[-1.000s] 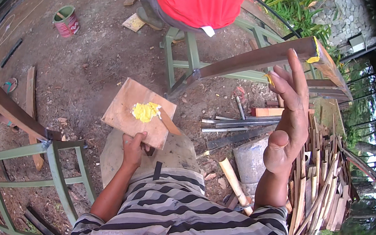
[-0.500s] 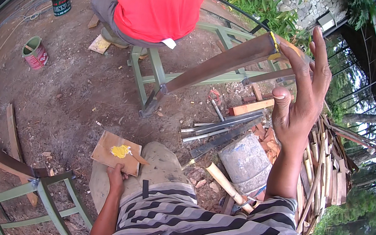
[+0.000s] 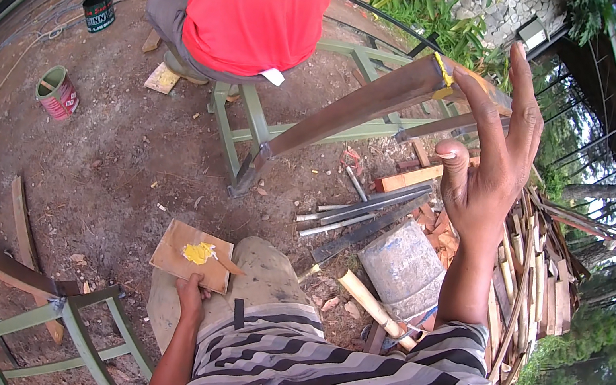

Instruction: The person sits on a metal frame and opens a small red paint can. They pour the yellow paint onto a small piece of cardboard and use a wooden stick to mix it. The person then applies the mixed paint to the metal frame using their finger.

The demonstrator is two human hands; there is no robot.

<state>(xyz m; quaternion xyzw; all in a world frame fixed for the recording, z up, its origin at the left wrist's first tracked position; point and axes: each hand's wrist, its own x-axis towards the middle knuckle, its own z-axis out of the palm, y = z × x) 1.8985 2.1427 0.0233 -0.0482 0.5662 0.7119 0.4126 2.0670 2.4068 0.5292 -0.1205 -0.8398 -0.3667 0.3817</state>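
Note:
My left hand [image 3: 192, 297] grips the near edge of a square brown board [image 3: 173, 253], held low over my lap. On the board sits a dab of yellow paste [image 3: 198, 253], with a thin pointed wooden strip [image 3: 230, 264] beside it. My right hand [image 3: 495, 158] is raised, fingers apart, and nothing shows in its grasp. Its index fingertip is at the end of a brown beam [image 3: 361, 108], where a yellow smear [image 3: 444, 79] runs along the corner. Whether the fingertip presses on the beam I cannot tell.
A person in a red shirt [image 3: 261, 8] sits on the green metal frame [image 3: 256, 112] ahead. A bucket [image 3: 58, 94] and dark can [image 3: 99, 8] stand left. Another green frame [image 3: 85, 351] is near left. Metal bars, a grey container [image 3: 403, 266] and piled wood [image 3: 532, 276] lie right.
The right thumb has shifted slightly left and the hand sits a little differently by the beam end. The board has dipped slightly toward me. The view has moved a little.

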